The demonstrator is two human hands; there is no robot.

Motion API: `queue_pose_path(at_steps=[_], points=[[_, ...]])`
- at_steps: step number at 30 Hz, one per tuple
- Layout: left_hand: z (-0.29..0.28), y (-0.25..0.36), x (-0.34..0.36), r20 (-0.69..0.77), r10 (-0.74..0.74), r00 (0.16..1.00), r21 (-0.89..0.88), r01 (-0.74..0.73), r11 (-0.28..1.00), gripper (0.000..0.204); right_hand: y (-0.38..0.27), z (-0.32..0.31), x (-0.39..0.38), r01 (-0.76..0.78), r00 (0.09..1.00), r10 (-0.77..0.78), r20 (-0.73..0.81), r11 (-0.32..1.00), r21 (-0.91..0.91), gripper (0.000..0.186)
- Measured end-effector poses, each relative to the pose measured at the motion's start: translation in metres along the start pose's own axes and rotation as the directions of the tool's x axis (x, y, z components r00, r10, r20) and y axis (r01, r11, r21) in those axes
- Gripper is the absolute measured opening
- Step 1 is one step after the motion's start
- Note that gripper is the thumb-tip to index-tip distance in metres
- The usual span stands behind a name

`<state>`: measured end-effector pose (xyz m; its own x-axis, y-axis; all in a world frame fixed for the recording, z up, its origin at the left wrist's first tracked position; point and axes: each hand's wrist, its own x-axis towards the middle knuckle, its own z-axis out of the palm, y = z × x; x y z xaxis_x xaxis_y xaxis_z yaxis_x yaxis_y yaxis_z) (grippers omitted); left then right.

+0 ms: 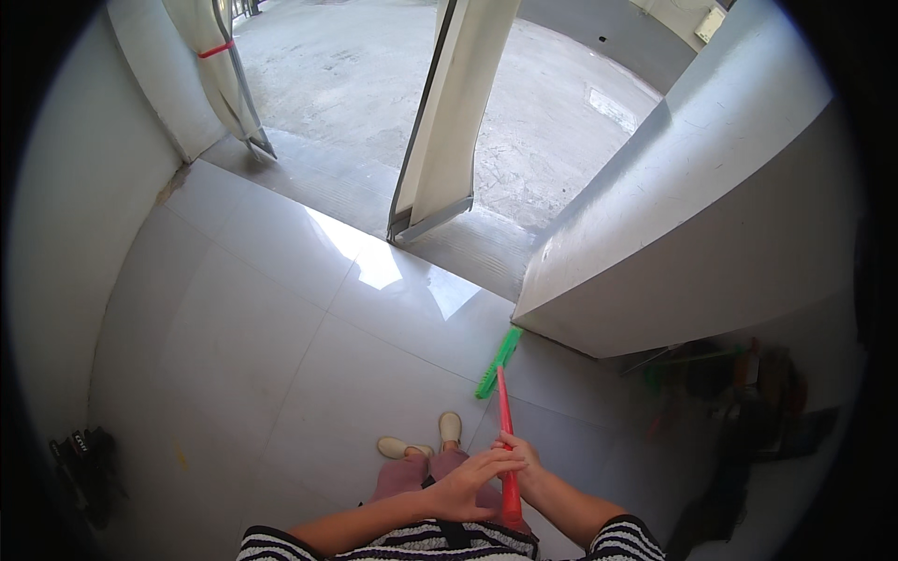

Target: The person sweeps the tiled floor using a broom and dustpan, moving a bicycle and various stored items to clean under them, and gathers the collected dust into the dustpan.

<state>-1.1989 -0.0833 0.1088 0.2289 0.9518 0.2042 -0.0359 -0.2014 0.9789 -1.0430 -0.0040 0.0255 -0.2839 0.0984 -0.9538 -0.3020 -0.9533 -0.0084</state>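
Observation:
A broom with a green head [499,363] and a red handle [504,402] slants from the tiled floor near the wall corner back toward my waist. My right hand [522,461] is wrapped round the handle from the right. My left hand [468,488] is closed over the same handle from the left, its fingers lying across it just beside the right one. My feet in light slip-on shoes [450,426] stand on the tiles, left of the handle.
A doorway ahead has pale strip curtains [441,122], one tied with a red band [215,49], and opens onto concrete ground [318,84]. Walls [655,271] flank it. A black object [84,477] sits at lower left; dark clutter [767,393] lies in shadow at right.

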Motion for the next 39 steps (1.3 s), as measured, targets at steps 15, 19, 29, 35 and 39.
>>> queue_pose_path(at_steps=[15,19,29,35,39], points=[[-0.065,-0.045,-0.101,-0.523,-0.346,0.779,0.087,0.453,0.887,0.018,0.115,0.079,0.161,-0.034,0.993,0.046,0.109,0.993,-0.109,0.016],[-0.112,0.015,-0.114,-0.573,-0.291,0.766,0.322,0.537,0.780,0.015,0.162,0.178,0.170,-0.097,0.903,0.178,0.390,0.971,-0.217,0.012],[-0.121,0.042,-0.119,-0.517,-0.179,0.837,0.207,0.326,0.923,0.014,0.148,0.172,0.108,0.211,0.945,-0.141,0.296,0.953,-0.218,0.011],[-0.133,-0.067,-0.075,-0.592,-0.358,0.722,-0.151,0.337,0.929,0.013,0.058,0.154,0.183,0.208,0.978,-0.186,0.097,0.923,-0.325,0.008],[-0.183,-0.061,-0.066,-0.729,-0.297,0.617,-0.012,0.422,0.907,0.014,0.061,0.216,0.228,0.101,0.980,-0.022,0.197,0.909,-0.404,0.009]])
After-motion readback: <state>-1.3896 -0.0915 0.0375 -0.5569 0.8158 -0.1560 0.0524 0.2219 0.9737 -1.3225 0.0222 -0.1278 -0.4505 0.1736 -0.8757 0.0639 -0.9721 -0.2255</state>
